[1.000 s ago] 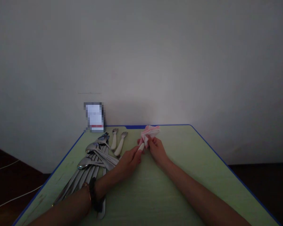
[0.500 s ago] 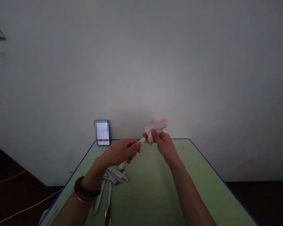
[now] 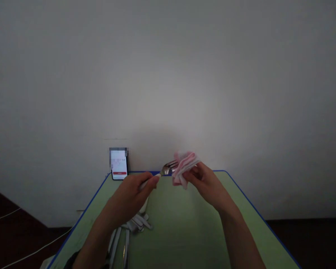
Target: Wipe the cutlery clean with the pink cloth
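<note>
Count: you are using two hands, the left hand (image 3: 137, 190) holding one fork (image 3: 165, 170), the right hand (image 3: 204, 182) one cloth (image 3: 184, 169). One phone (image 3: 119, 165) is standing at the table's (image 3: 184, 239) far left corner. Toward the left edge several cutlery handles (image 3: 137, 223) are lying, partly covered, total unclear.
</note>
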{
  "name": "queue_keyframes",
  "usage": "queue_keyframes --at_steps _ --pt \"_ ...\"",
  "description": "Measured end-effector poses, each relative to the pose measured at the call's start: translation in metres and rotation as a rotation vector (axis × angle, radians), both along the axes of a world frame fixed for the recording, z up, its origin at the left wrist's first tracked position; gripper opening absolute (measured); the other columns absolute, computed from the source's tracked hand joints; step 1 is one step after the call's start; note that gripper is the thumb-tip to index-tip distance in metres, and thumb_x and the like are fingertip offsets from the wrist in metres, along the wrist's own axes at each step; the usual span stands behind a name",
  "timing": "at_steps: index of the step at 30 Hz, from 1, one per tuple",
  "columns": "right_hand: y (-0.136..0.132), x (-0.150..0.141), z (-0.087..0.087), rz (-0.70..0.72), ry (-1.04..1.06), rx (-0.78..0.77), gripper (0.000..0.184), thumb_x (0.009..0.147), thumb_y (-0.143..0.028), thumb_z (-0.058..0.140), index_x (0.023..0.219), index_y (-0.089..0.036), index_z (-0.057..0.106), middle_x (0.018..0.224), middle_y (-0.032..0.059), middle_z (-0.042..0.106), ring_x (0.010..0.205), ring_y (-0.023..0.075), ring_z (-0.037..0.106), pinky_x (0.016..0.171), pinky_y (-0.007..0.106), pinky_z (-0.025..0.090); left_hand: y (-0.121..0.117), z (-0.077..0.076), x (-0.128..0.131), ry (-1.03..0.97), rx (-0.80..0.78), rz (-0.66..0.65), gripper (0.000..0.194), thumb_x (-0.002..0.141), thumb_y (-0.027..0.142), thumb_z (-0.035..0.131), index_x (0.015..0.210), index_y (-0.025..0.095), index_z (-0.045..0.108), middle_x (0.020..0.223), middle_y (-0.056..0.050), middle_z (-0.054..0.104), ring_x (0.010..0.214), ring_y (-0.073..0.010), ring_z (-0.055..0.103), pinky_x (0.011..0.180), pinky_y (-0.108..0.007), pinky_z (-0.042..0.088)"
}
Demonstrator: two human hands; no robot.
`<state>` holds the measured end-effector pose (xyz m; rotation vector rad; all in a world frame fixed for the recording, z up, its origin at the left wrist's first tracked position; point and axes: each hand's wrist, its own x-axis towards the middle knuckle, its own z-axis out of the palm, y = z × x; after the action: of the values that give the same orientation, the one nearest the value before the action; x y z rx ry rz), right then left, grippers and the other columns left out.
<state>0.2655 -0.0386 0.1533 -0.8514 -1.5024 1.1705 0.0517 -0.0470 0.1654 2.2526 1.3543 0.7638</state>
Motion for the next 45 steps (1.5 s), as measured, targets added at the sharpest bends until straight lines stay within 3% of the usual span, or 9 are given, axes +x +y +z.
queue_keyframes --at_steps 6,13,19,23,27,31,36,41,45 --pt "-0.002 -0.02 0.004 0.11 0.049 -0.044 0.019 0.083 -0.031 0.053 0.096 -0.02 0.061 0.094 0.004 0.066 0.084 0.0151 0.061 0.083 0.031 0.048 0.006 -0.006 0.002 -0.049 -0.096 0.04 0.044 0.09 0.05 0.031 0.079 0.019 0.06 0.062 0.002 0.056 0.058 -0.014 0.05 0.057 -0.024 0.031" --pt "0.016 -0.03 -0.015 -0.125 0.013 -0.012 0.016 0.076 -0.032 0.063 0.084 -0.019 0.063 0.076 0.0012 0.067 0.072 0.0162 0.063 0.068 0.027 0.049 0.001 -0.016 0.007 0.144 -0.041 -0.044 0.04 0.092 0.045 0.028 0.081 0.021 0.057 0.066 0.0 0.057 0.057 -0.0152 0.052 0.057 -0.026 0.028" --pt "0.011 -0.024 -0.008 -0.186 -0.156 0.091 0.015 0.079 -0.031 0.059 0.081 -0.018 0.065 0.076 0.0024 0.069 0.068 0.0161 0.062 0.063 0.026 0.047 -0.006 -0.016 0.003 0.275 0.07 0.016 0.039 0.092 0.045 0.027 0.08 0.023 0.056 0.062 -0.002 0.059 0.055 -0.0174 0.052 0.054 -0.027 0.026" --pt "0.005 -0.018 0.002 -0.242 -0.165 0.129 0.015 0.079 -0.032 0.058 0.08 -0.019 0.065 0.076 0.0025 0.07 0.067 0.0163 0.062 0.063 0.027 0.048 -0.01 -0.009 0.005 0.192 0.031 0.025 0.036 0.091 0.045 0.031 0.075 0.021 0.053 0.06 0.0 0.056 0.055 -0.0162 0.053 0.055 -0.026 0.029" --pt "0.003 -0.01 0.008 -0.309 -0.109 0.118 0.013 0.074 -0.031 0.064 0.078 -0.019 0.066 0.077 0.0026 0.07 0.07 0.0178 0.063 0.068 0.03 0.049 -0.008 -0.006 0.007 -0.065 -0.129 -0.097 0.028 0.092 0.037 0.031 0.087 0.02 0.053 0.064 0.002 0.059 0.057 -0.0131 0.054 0.055 -0.024 0.036" --pt "0.0 -0.002 0.011 -0.232 -0.047 0.029 0.018 0.072 -0.03 0.065 0.085 -0.017 0.065 0.084 0.0051 0.07 0.076 0.0195 0.065 0.074 0.033 0.05 -0.001 -0.011 0.006 -0.289 -0.179 -0.108 0.026 0.091 0.03 0.033 0.108 0.018 0.047 0.081 -0.001 0.06 0.06 -0.0107 0.055 0.057 -0.023 0.044" --pt "0.004 0.0 0.002 -0.107 0.115 -0.105 0.022 0.069 -0.027 0.068 0.088 -0.018 0.063 0.085 0.0026 0.069 0.074 0.0152 0.063 0.074 0.029 0.048 0.009 -0.02 0.004 -0.502 -0.201 -0.062 0.052 0.086 0.024 0.039 0.134 0.026 0.02 0.098 -0.003 0.052 0.065 -0.0094 0.058 0.054 -0.022 0.05" --pt "0.019 -0.006 -0.014 -0.056 0.517 -0.388 0.011 0.066 -0.022 0.064 0.075 -0.019 0.06 0.073 -0.0003 0.066 0.064 0.0137 0.059 0.065 0.028 0.048 0.016 -0.024 0.003 -0.481 -0.165 0.045 0.033 0.088 0.034 0.039 0.119 0.023 0.036 0.073 0.005 0.051 0.043 -0.005 0.045 0.037 -0.015 0.036" --pt "0.024 -0.012 -0.019 0.051 0.71 -0.513 0.019 0.074 -0.04 0.052 0.073 -0.021 0.056 0.072 0.0021 0.066 0.067 0.0174 0.061 0.071 0.036 0.05 0.018 -0.023 0.003 -0.353 -0.144 0.07 0.025 0.089 0.039 0.037 0.1 0.018 0.046 0.056 0.007 0.05 0.038 -0.0076 0.047 0.038 -0.017 0.036"
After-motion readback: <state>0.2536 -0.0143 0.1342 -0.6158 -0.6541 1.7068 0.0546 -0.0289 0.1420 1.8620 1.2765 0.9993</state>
